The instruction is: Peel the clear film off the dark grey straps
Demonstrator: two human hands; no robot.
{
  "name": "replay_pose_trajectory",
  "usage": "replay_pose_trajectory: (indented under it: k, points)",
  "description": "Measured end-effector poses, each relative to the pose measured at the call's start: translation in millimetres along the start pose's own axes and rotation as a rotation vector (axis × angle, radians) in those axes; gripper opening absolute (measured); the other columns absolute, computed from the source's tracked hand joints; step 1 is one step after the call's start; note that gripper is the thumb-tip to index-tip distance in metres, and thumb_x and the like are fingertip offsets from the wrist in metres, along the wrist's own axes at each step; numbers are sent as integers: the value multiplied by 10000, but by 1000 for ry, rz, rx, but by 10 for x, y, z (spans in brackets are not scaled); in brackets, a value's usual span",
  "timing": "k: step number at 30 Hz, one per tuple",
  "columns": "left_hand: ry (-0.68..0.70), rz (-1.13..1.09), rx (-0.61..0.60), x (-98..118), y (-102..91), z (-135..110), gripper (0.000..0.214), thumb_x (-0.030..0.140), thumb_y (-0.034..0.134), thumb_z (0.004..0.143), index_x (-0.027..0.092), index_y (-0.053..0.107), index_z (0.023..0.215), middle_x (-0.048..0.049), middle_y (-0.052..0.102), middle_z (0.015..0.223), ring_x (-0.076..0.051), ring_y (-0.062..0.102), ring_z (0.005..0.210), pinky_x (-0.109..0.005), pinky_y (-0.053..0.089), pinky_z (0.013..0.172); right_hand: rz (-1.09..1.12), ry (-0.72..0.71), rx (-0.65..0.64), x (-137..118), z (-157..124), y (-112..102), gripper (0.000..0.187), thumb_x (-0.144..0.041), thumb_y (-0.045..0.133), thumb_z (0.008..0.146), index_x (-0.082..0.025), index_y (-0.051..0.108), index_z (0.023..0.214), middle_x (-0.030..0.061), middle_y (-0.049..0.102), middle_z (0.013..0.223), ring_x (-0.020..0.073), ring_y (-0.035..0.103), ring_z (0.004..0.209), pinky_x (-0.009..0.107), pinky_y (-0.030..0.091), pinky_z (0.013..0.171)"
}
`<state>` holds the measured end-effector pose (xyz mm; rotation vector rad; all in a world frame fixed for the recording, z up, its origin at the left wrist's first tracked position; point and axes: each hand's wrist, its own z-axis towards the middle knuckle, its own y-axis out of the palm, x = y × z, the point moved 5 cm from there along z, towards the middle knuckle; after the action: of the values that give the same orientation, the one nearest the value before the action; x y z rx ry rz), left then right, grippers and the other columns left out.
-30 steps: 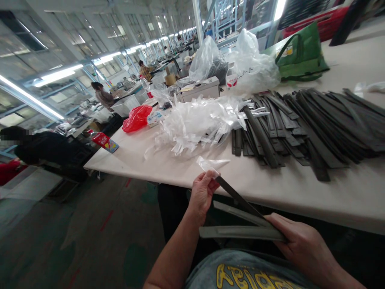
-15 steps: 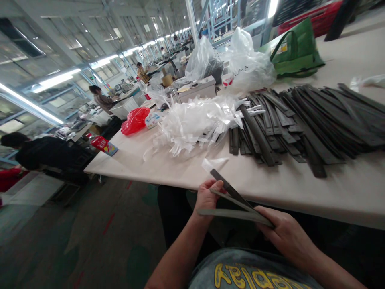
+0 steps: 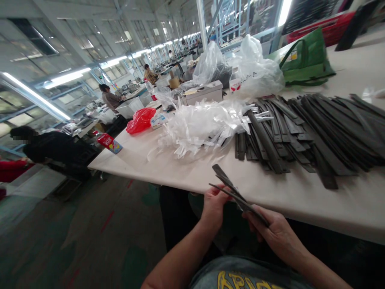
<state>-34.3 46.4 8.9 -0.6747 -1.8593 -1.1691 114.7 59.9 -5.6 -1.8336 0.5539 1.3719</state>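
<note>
I had R hand point(image 3: 272, 225) clamped on a few dark flat strips point(image 3: 248, 206) at the worktop point(image 3: 177, 173)'s near edge; L hand point(image 3: 214, 204) by their far ends, couldn't tell if pinching. Partway, I reckoned: white film scraps point(image 3: 204, 125) heaped back from that edge, big strip pile point(image 3: 327, 134) to the right, done/pending unclear.

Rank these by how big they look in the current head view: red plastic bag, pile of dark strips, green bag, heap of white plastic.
1. Pile of dark strips
2. Heap of white plastic
3. Green bag
4. Red plastic bag
</note>
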Motion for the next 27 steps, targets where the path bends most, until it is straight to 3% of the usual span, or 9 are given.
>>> replay_pose_trajectory:
  k: [4, 7, 10, 16, 20, 23, 27]
  points:
    - [-65, 66, -90, -131, 82, -118, 275, 384, 776, 680, 122, 728, 743, -31, 667, 649, -124, 569, 609, -252, 440, 654, -96, -97, 32, -46, 20, -63, 338, -465, 440, 911, -190, 609, 809, 3, 580, 611, 136, 547, 488, 224, 457, 462]
    - [20, -20, 21, 35, -23, 4, 359, 424, 794, 646, 141, 732, 859, -44, 706, 747, -138, 613, 654, -256, 458, 667, -237, -160, 34, -22, -21, -55, 223, -359, 481, 869, -205, 601, 762, 6, 605, 619, 148, 563, 520, 229, 462, 486]
    - [63, -88, 126, 101, -96, 81, 330, 414, 804, 632, 143, 727, 804, -42, 709, 739, -134, 625, 654, -240, 457, 640, -315, -189, 39, 8, -30, -30, 148, -296, 494, 828, -215, 608, 780, 12, 641, 654, 160, 590, 551, 230, 456, 488]
    - [-117, -89, 2, -221, 37, -133, 297, 365, 786, 672, 124, 726, 836, -48, 710, 711, -135, 620, 619, -263, 476, 665, -339, -281, 82, -39, 23, -68, 152, -265, 478, 833, -216, 619, 809, 11, 668, 709, 166, 629, 614, 242, 489, 572]
    - [39, -141, 120, 73, -73, 37, 386, 388, 816, 622, 163, 715, 920, -31, 718, 803, -122, 634, 650, -237, 475, 661, -369, -306, 81, -17, -21, -95, 148, -249, 481, 830, -218, 624, 854, -2, 669, 717, 161, 635, 624, 236, 479, 573]
    - [89, -166, 157, 189, -98, 152, 304, 374, 812, 630, 157, 712, 817, -41, 721, 876, -126, 653, 715, -235, 483, 699, -389, -300, 63, 29, -38, -85, 134, -230, 484, 815, -220, 614, 847, -1, 668, 720, 165, 632, 636, 239, 469, 576]
    - [-70, -118, 99, -139, -10, 37, 282, 374, 793, 658, 130, 712, 773, -44, 709, 754, -122, 618, 611, -243, 469, 626, -370, -273, 89, 67, 7, -94, 153, -229, 472, 823, -212, 618, 864, 15, 673, 744, 173, 628, 655, 254, 461, 607]
